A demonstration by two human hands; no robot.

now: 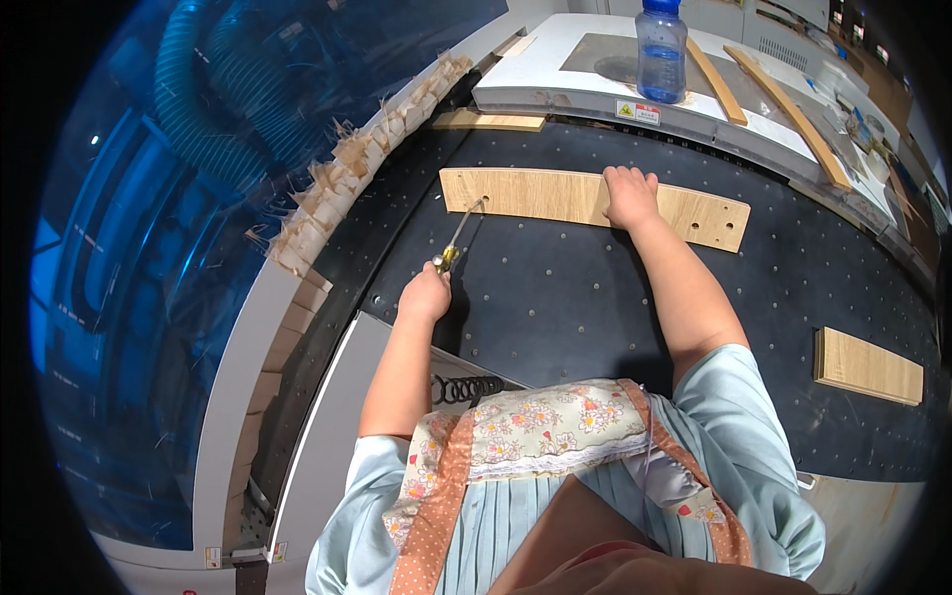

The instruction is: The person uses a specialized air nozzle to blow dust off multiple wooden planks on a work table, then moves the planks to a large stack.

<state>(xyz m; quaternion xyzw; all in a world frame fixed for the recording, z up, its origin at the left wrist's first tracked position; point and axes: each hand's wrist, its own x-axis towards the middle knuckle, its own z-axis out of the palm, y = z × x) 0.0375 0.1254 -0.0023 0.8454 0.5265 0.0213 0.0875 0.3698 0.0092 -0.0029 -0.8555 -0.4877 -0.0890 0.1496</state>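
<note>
A long wood-grain board [535,194] with round holes near both ends lies across the black table. My right hand [631,196] is closed over it right of its middle, thumb side and fingers around the far edge. In my left hand [424,295] is an air blow gun [448,256] with a yellowish body and a long thin metal nozzle. The nozzle's tip is at the hole near the board's left end; whether it touches the board I cannot tell. My left fingers are wrapped round the gun's handle, which they mostly hide.
Small metal studs dot the black table [555,297]. Shorter wood-grain boards [868,367] lie at the right. A black coiled hose [466,388] shows by the near edge. Behind stand a blue-capped bottle [661,55] and wood strips [793,114]. Frayed brush-like flaps [367,149] line the left.
</note>
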